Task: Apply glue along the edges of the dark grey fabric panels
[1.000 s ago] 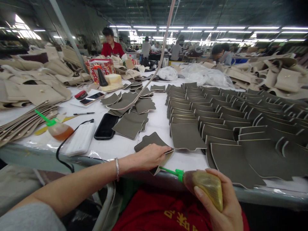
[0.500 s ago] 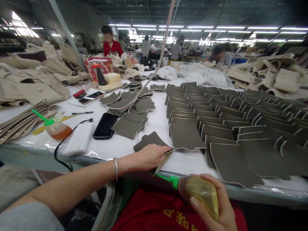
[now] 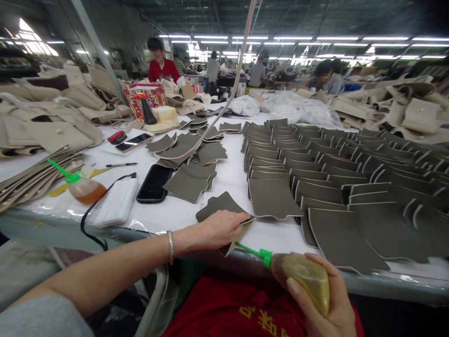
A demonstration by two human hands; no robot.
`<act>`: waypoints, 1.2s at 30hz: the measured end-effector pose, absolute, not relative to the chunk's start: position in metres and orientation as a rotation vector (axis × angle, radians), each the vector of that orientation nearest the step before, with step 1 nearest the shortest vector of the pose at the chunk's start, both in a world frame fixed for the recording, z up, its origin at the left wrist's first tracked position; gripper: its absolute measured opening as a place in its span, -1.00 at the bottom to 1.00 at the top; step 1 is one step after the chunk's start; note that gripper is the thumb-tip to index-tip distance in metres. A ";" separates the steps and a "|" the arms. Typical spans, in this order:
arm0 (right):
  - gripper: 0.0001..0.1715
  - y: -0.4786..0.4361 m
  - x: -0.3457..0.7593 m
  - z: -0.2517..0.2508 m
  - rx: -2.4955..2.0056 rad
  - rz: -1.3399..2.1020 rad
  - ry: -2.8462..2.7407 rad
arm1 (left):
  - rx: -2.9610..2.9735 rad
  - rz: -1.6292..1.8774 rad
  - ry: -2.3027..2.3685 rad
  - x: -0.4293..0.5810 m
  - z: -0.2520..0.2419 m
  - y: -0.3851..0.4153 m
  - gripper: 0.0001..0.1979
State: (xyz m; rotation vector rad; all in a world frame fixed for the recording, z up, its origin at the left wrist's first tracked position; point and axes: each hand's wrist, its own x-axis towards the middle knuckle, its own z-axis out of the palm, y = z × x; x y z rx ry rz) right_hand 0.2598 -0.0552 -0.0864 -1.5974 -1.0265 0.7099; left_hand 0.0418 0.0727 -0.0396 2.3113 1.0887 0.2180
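Observation:
My right hand wraps round a squeeze glue bottle of yellowish liquid, held tilted in front of the table edge. The bottle's thin green nozzle points left, its tip at the folded-up edge of a dark grey leather piece. Over that piece lies my left hand, fingers together, gripping it and bending its near edge so the pale underside shows. Part of the leather is hidden under the hand. Right of it rests another flat grey piece.
Overlapping rows of grey leather pieces cover the table's right side. To the left lie a black phone, a white case and a second green-tipped bottle. A hose hangs down over loose pieces. Other people work farther back.
My right hand has shifted right and slightly up with the glue bottle, and the nozzle tip now sits farther right along the folded edge. My left hand stays nearly still.

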 end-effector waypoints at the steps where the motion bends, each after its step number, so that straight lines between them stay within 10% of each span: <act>1: -0.27 -0.056 0.261 -0.088 -1.612 0.679 -1.031 | 2.308 0.217 1.091 0.042 -0.040 0.073 -0.55; 28: -0.34 -0.044 0.254 -0.066 -1.596 0.401 -1.146 | 2.318 0.188 1.057 0.043 -0.035 0.072 -0.63; 36: -0.20 -0.054 0.270 -0.098 -1.593 0.791 -1.031 | 2.258 0.277 1.055 0.035 -0.039 0.068 -0.57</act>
